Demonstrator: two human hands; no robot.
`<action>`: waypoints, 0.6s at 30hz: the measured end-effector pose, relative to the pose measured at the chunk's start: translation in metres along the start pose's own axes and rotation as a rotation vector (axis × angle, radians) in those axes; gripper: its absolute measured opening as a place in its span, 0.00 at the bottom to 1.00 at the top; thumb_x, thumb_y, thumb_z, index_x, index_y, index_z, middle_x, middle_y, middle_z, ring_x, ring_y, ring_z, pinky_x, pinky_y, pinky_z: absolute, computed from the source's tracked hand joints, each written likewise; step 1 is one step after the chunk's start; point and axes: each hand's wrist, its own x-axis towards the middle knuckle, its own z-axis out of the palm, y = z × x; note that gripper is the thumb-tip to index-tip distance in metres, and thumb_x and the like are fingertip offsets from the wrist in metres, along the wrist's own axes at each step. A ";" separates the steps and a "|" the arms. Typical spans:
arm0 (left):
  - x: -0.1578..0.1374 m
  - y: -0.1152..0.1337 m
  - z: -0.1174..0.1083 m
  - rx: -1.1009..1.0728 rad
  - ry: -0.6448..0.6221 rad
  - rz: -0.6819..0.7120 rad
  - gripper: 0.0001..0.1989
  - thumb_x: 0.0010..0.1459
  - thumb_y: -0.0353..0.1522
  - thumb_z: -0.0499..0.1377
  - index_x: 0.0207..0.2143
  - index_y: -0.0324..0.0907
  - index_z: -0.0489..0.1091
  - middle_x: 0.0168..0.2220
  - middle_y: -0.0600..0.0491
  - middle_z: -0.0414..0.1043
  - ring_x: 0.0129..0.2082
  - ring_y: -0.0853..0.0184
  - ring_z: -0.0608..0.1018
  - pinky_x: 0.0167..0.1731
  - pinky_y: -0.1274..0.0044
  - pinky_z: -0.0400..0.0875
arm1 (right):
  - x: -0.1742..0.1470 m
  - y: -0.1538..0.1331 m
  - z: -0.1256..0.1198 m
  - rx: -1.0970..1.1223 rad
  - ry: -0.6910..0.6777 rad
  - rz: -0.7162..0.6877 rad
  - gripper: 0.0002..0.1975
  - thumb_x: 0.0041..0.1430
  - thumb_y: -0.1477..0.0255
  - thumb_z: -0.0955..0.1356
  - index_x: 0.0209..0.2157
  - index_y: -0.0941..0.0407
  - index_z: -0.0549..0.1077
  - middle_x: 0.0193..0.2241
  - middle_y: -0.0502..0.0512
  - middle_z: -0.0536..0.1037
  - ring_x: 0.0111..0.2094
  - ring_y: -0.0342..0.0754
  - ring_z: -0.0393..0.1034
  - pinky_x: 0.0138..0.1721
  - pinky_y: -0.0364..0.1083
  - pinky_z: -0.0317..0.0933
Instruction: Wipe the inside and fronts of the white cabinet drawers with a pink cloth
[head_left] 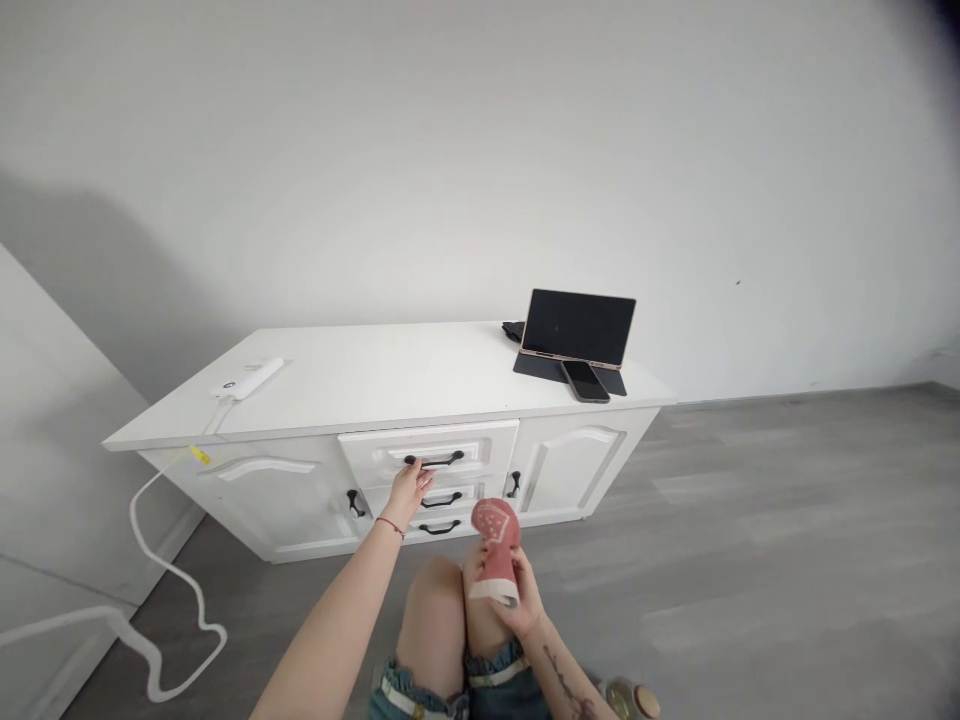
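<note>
My left hand (pixel 411 488) reaches forward to the black handle (pixel 442 461) of the top drawer, its fingers closed on the handle's left part. The white top drawer (pixel 375 447) appears to stand out a little from the drawers below it. A pinkish-red sock (pixel 497 560) with a pale pattern and a white cuff is gripped in my right hand (pixel 527 595), above my knee. The sock's patterned end points up, with its cuff toward me.
On the white cabinet (pixel 390 370) stand a tablet (pixel 579 328), a phone (pixel 586 381) and a white device (pixel 247 380) with a cable (pixel 169 565) hanging down at left. A jar with a cork-coloured lid (pixel 646 701) is on the floor near my right arm.
</note>
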 end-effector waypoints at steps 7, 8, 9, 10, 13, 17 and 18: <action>-0.010 -0.008 -0.008 0.014 -0.020 0.008 0.08 0.61 0.28 0.60 0.28 0.41 0.65 0.26 0.51 0.76 0.35 0.64 0.83 0.49 0.69 0.71 | -0.052 -0.023 -0.014 0.297 -0.141 -0.016 0.16 0.49 0.70 0.74 0.40 0.51 0.69 0.36 0.44 0.75 0.34 0.36 0.72 0.38 0.36 0.68; -0.012 -0.010 -0.010 0.014 -0.026 0.011 0.08 0.61 0.29 0.60 0.28 0.41 0.65 0.25 0.52 0.75 0.35 0.64 0.83 0.49 0.69 0.72 | -0.057 -0.030 -0.013 0.330 -0.133 -0.011 0.18 0.48 0.72 0.74 0.41 0.50 0.69 0.36 0.44 0.74 0.34 0.35 0.71 0.36 0.35 0.68; -0.014 -0.011 -0.011 0.012 -0.032 0.014 0.09 0.62 0.29 0.60 0.28 0.41 0.65 0.24 0.53 0.75 0.34 0.65 0.83 0.48 0.69 0.72 | -0.062 -0.037 -0.011 0.365 -0.118 -0.006 0.19 0.46 0.73 0.75 0.41 0.50 0.69 0.36 0.44 0.74 0.34 0.35 0.71 0.35 0.34 0.68; -0.017 -0.013 -0.013 0.010 -0.038 0.017 0.09 0.62 0.29 0.59 0.28 0.41 0.65 0.23 0.53 0.75 0.34 0.65 0.83 0.47 0.70 0.73 | -0.066 -0.045 -0.008 0.392 -0.099 -0.004 0.20 0.45 0.74 0.75 0.41 0.51 0.69 0.36 0.45 0.74 0.34 0.35 0.71 0.34 0.34 0.69; -0.027 -0.018 -0.017 -0.002 -0.039 0.022 0.10 0.63 0.27 0.57 0.28 0.41 0.64 0.24 0.52 0.75 0.32 0.65 0.83 0.47 0.70 0.74 | -0.075 -0.068 0.001 0.386 -0.018 -0.039 0.21 0.44 0.76 0.74 0.41 0.51 0.70 0.38 0.48 0.74 0.36 0.38 0.73 0.33 0.35 0.70; -0.044 -0.024 -0.023 -0.013 -0.023 0.012 0.10 0.65 0.26 0.55 0.28 0.41 0.64 0.24 0.52 0.76 0.31 0.67 0.83 0.46 0.72 0.75 | -0.081 -0.090 0.018 0.243 0.098 -0.133 0.17 0.52 0.75 0.70 0.44 0.49 0.71 0.39 0.50 0.74 0.34 0.39 0.73 0.30 0.38 0.72; -0.049 -0.026 -0.025 -0.015 -0.019 0.009 0.10 0.64 0.26 0.55 0.28 0.41 0.64 0.24 0.52 0.76 0.31 0.67 0.83 0.45 0.73 0.75 | -0.082 -0.094 0.023 0.208 0.112 -0.157 0.16 0.54 0.75 0.69 0.45 0.49 0.71 0.39 0.51 0.73 0.32 0.39 0.72 0.29 0.38 0.71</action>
